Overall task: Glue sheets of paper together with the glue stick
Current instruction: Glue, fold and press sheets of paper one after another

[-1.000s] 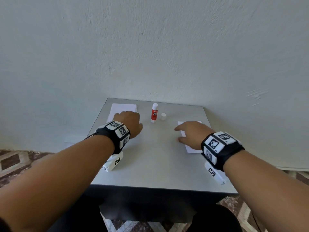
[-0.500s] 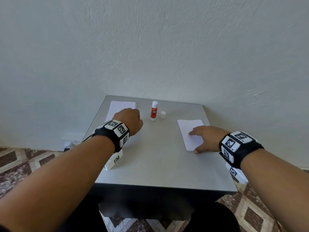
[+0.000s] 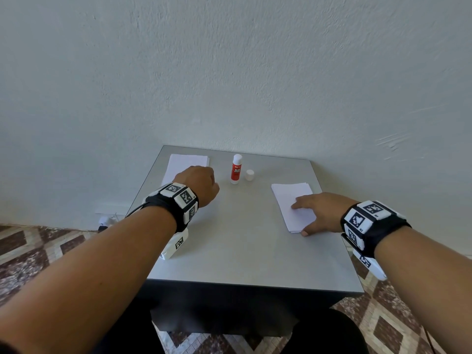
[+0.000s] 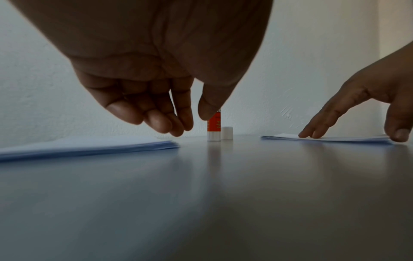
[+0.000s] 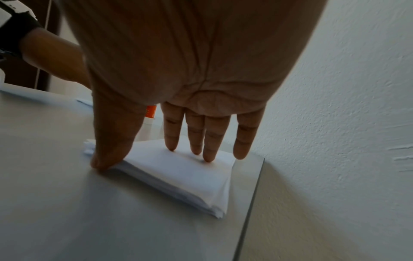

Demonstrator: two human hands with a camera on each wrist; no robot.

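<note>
The person sits at a small grey surface pushed against a pale wall, both forearms reaching out over it. The right hand lies flat on the right stack of paper, near the right edge: the straight fingers press down on the top sheet while the thumb rests against the stack's near edge, touching the surface there. Nothing is gripped; the hand is spread and relaxed.

The left hand hovers over the near corner of the left stack of paper, which lies at the far left corner. In the left wrist view its fingers hang loosely curled, the thumb close to them, holding nothing, and the tips are clear of the paper.

Between the two stacks, toward the far edge, the glue stick stands upright, red-orange body with a white base, its white top exposed. Its white cap stands just beside it on the right, apart from the stick. Neither hand touches them.

Both wrists carry black bands with white marker blocks. Patterned floor tiles show on either side.
</note>
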